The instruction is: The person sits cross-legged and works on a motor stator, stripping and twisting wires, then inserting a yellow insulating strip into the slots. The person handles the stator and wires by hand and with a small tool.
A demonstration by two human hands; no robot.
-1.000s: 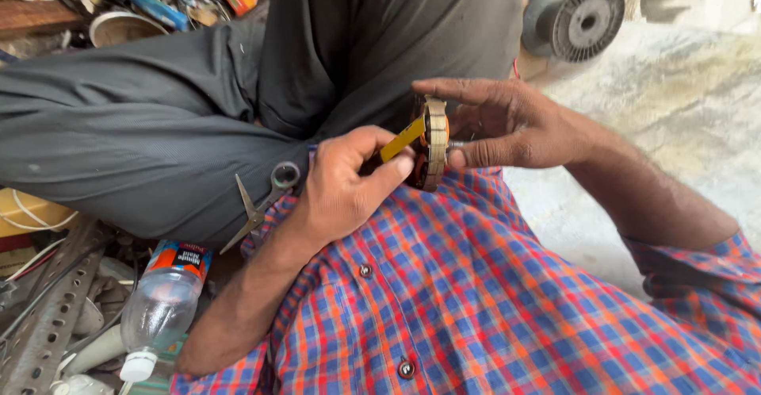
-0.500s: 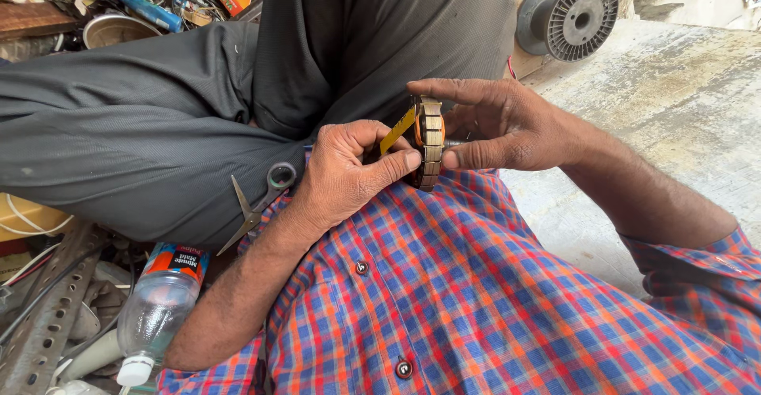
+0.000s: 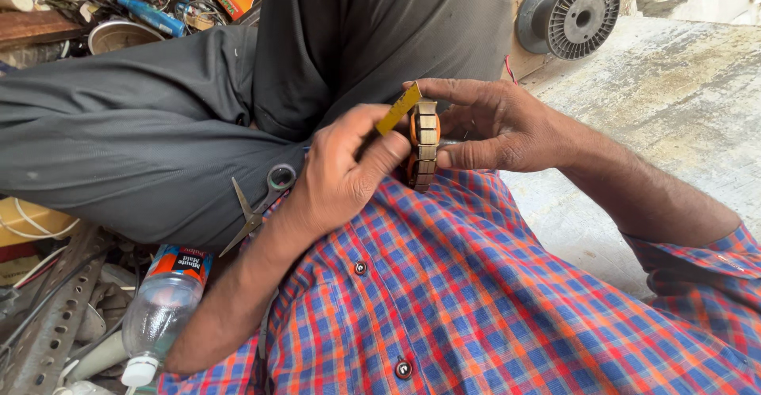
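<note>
— Stator ring (image 3: 424,145), edge-on, gripped by the right hand (image 3: 495,125) dead centre of frame!
— And the left hand (image 3: 345,173)?
— At nine o'clock of it, pinching a yellow strip (image 3: 399,109) against the ring. Scissors (image 3: 258,205) lie at eight o'clock, on the trouser leg (image 3: 135,141).

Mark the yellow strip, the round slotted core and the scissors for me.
yellow strip (image 3: 399,109), head view, on its flat middle.
round slotted core (image 3: 426,145), head view, on its ribbed outer edge.
scissors (image 3: 261,201), head view, where blades meet the handle.
</note>
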